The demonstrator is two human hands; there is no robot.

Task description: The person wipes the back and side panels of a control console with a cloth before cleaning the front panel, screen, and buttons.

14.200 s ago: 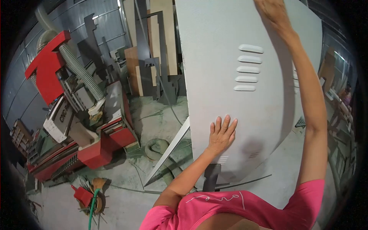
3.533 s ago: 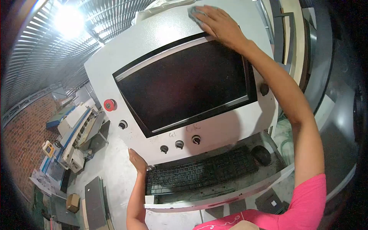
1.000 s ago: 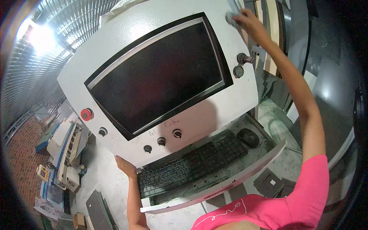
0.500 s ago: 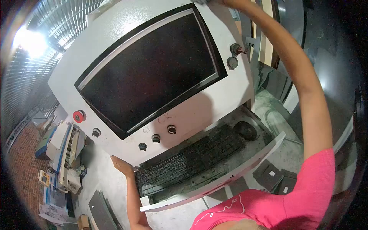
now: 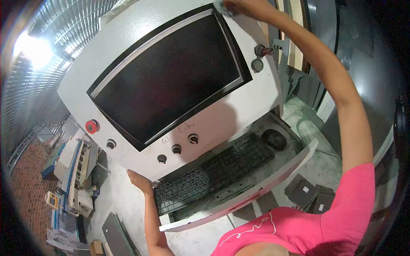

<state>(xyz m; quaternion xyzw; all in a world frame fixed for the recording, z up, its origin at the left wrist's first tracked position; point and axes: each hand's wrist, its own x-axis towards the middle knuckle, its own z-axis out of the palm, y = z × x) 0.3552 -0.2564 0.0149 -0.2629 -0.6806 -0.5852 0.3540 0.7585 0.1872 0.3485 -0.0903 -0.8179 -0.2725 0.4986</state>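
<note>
A pale control cabinet (image 5: 247,109) with a dark screen (image 5: 171,77) fills the middle of the view. Near the top edge, my right hand (image 5: 241,7) is closed on a greyish cloth (image 5: 223,7) against the cabinet beside the screen's upper right corner. My left hand (image 5: 139,181) rests at the cabinet's lower left edge, next to the keyboard drawer; how its fingers are placed is hard to tell. A black keyboard (image 5: 213,175) and a black mouse (image 5: 273,140) lie in the open drawer (image 5: 256,192).
A red button (image 5: 92,126) and several black knobs (image 5: 176,149) sit below the screen. A key switch (image 5: 264,51) is at its right. Dark panels (image 5: 117,234) stand at lower left, with a long machine (image 5: 77,175) behind. Dark flat pieces (image 5: 301,190) lie on the floor.
My right hand has come down slightly into fuller view with the cloth. The cabinet appears shifted a little in the view; my left hand stays at its edge.
</note>
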